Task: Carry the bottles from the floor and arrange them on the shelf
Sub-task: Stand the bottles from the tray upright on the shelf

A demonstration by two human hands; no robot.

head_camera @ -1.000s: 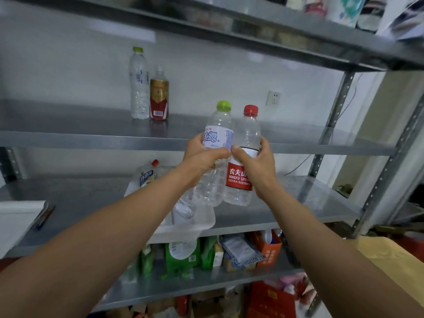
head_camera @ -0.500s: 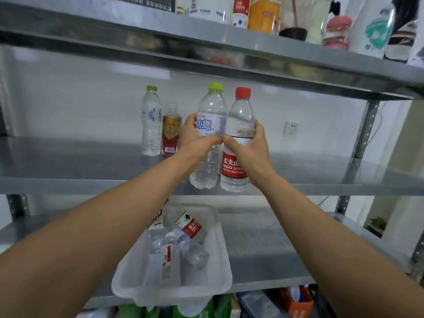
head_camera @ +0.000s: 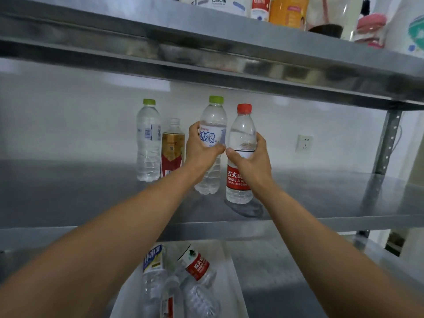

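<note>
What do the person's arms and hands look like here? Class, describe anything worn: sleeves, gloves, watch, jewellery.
The left grip and right grip are ungloved hands, with no rings on the parts that show. The left forearm and right forearm carry no sleeve, watch or bracelet up to the frame's edge. No tattoos or markings are visible.
</note>
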